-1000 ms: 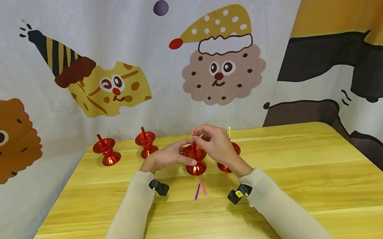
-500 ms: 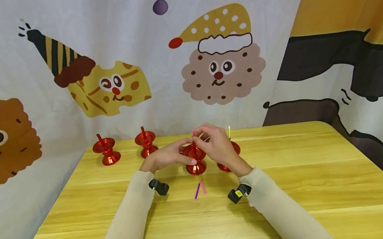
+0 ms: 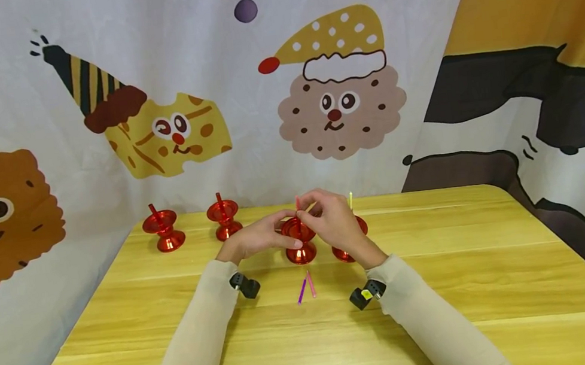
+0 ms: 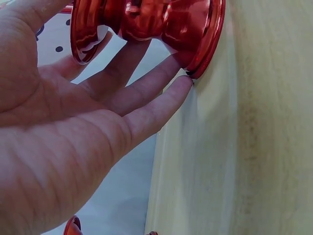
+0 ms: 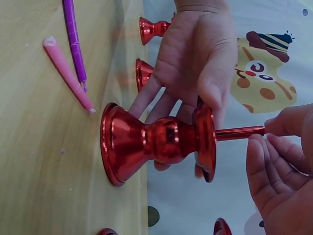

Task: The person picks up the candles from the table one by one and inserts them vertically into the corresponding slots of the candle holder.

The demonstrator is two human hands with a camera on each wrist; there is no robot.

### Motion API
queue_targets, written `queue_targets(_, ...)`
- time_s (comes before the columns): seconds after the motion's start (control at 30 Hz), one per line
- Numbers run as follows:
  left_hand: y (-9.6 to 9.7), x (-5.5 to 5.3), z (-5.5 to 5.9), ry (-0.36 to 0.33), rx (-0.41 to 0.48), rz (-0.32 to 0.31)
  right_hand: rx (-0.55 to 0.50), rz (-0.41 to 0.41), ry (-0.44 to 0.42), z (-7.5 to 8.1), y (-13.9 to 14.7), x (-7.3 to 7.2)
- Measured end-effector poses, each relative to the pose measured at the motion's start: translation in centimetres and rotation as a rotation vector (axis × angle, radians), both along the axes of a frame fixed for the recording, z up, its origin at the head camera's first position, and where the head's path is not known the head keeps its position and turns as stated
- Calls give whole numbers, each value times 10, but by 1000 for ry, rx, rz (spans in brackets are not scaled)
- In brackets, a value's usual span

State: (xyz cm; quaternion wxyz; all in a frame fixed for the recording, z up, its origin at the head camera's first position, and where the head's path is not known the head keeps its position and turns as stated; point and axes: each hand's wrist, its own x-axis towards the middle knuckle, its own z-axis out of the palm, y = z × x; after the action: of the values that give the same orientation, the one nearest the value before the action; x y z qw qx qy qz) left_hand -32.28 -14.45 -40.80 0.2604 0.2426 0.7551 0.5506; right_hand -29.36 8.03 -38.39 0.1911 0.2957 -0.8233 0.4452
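Note:
A shiny red metal candle holder [image 3: 301, 254] stands on the table between both hands. My left hand [image 3: 262, 238] holds it from the left, thumb at the dish rim and fingers behind the body. In the left wrist view, the little fingertip reaches the foot of the holder [image 4: 195, 34]. The right hand [image 3: 333, 221] pinches a thin pinkish-red candle [image 3: 297, 200] over the holder. In the right wrist view, those fingertips sit right at the end of the holder's upright tube [image 5: 239, 132] and hide the candle's lower end.
In front lie a purple candle [image 3: 302, 291] and a pink candle [image 3: 312, 285]. Two red holders [image 3: 171, 241] stand at the back left. Close behind my right wrist is another holder [image 3: 344, 254] bearing a yellow candle [image 3: 351, 199]. A printed cloth [image 3: 254, 181] hangs behind the table.

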Motion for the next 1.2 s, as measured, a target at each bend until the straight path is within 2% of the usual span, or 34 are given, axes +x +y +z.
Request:
queue_targets(0.17, 1, 0, 0, -21, 16, 4, -7, -28, -75, 7, 1, 5)
queue_targets(0.33, -6, 1, 6, 45, -48, 44, 13, -43, -115, 14, -1, 12)
queue_targets(0.47, -17, 3, 17, 107, -81, 78, 8, -33, -131, 17, -1, 17)
queue_targets(0.6, -33, 6, 34, 172, -55, 130, -12, 1, -158, 17, 1, 21)
queue_targets(0.73, -51, 11, 53, 251, 2, 271, 12, 44, -203, 14, 2, 29)
queue_targets(0.9, -76, 20, 70, 318, 103, 526, 102, 121, -235, 4, 5, 38)
queue_targets(1.0, -90, 23, 73, 347, 136, 685, 143, 152, -237, -2, 6, 41)
queue_targets(1.07, -97, 24, 72, 354, 149, 763, 167, 163, -246, -4, 8, 44)
queue_targets(1.13, -102, 24, 70, 336, 151, 815, 188, 174, -273, -7, 10, 46)
queue_targets(1.2, -106, 23, 65, 313, 131, 841, 205, 184, -310, -10, 13, 47)
